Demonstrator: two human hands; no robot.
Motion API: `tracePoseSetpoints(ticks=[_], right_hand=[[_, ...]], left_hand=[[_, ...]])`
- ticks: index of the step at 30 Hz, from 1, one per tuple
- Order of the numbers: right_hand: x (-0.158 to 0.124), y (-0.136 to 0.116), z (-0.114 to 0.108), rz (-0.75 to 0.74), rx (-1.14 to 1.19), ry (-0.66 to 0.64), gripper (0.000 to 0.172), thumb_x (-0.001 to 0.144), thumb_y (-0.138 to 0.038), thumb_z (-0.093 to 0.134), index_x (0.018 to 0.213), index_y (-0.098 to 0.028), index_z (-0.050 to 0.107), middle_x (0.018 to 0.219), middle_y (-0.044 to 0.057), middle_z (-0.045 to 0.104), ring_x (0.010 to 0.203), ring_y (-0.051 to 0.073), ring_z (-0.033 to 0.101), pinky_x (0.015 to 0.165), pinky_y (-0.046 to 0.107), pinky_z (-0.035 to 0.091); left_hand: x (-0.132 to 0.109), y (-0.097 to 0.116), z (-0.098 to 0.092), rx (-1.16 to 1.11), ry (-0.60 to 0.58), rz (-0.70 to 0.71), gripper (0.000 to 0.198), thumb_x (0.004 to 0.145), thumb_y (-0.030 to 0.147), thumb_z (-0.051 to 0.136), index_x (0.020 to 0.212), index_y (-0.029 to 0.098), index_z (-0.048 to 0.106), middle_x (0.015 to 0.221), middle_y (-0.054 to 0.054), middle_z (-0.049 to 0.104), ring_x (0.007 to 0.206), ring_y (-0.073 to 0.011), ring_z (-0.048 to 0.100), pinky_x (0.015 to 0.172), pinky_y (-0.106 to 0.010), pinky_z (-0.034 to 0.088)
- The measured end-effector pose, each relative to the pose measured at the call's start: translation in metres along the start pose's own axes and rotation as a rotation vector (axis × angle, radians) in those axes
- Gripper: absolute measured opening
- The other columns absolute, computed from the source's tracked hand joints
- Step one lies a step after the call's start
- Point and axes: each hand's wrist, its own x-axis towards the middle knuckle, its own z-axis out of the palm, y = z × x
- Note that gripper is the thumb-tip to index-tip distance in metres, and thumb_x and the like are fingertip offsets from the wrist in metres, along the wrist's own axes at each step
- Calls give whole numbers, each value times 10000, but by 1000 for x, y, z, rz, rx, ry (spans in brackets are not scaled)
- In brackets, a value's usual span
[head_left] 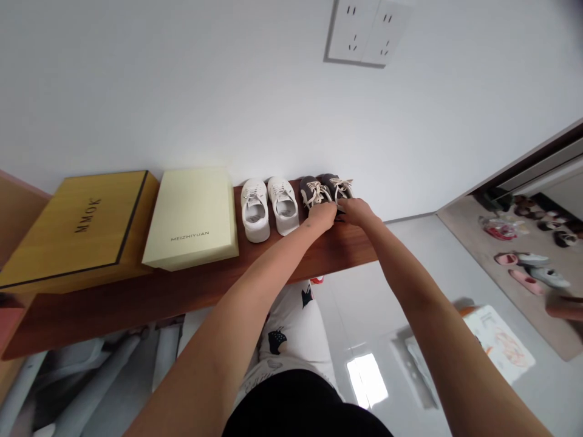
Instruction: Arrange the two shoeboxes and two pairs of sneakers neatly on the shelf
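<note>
A pair of dark brown sneakers with cream laces stands at the right end of the wooden shelf [328, 249], toes toward the wall. At the heel of the left dark sneaker [311, 187] is my left hand [322, 215], its fingers closed on the shoe and partly hidden. My right hand [357, 211] grips the heel of the right dark sneaker [334, 181] in the same way, close beside my left. A pair of white sneakers sits just left of them: one white sneaker [255, 227] and another white sneaker [286, 221], side by side and untouched.
Left on the shelf lie a pale yellow shoebox [191, 212] and a gold shoebox [77, 224]. A white wall [228, 91] with a socket panel [359, 30] rises behind. On the floor are a white printed box [496, 343] and several shoes on a mat [473, 243].
</note>
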Motion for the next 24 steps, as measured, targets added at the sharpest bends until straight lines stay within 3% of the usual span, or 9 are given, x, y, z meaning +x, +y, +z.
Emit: tracePoseSetpoints(ticks=[14, 19, 21, 24], right_hand=[[14, 0, 6, 28, 14, -50, 411, 820, -398, 726, 1156, -197, 600, 1062, 120, 739, 987, 295, 684, 800, 331, 463], [12, -5, 3, 45, 26, -60, 415, 813, -371, 733, 1163, -189, 603, 1066, 122, 728, 993, 291, 672, 831, 341, 469], [5, -8, 2, 65, 45, -5, 416, 826, -349, 713, 1186, -175, 596, 1125, 144, 705, 1035, 306, 653, 862, 362, 475], [-11, -20, 0, 161, 131, 190, 484, 868, -316, 647, 1305, -141, 534, 1285, 207, 620, 1131, 348, 600, 929, 431, 476]], left_hand=[[18, -14, 5, 73, 30, 9, 460, 809, 185, 751, 1244, 143, 607, 1194, -183, 690, 1182, -336, 639, 1023, -425, 475], [10, -15, 8, 98, 90, 33, 447, 825, 184, 730, 1240, 102, 583, 1195, -201, 670, 1206, -336, 606, 1027, -416, 449], [-2, -17, 9, 106, 165, 77, 420, 863, 210, 693, 1246, 100, 561, 1228, -202, 645, 1240, -324, 572, 1047, -414, 423], [-30, -23, 12, 79, 337, 190, 352, 940, 261, 588, 1257, 118, 537, 1246, -183, 624, 1243, -297, 553, 1064, -412, 400]])
